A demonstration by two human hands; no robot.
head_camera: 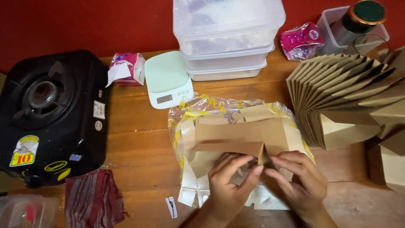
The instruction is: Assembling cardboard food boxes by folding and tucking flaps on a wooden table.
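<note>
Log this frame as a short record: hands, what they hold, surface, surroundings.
left hand: pinching a fold of the brown paper piece
right hand: pinching the same fold
under it: clear plastic bag
surface: wooden table
left side: black gas stove, striped cloth
behind: kitchen scale, stacked plastic tubs
right side: folded paper bags

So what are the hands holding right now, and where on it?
Both hands, left hand and right hand, pinch the flat brown paper carton blank at a small folded flap on its near edge.
</note>
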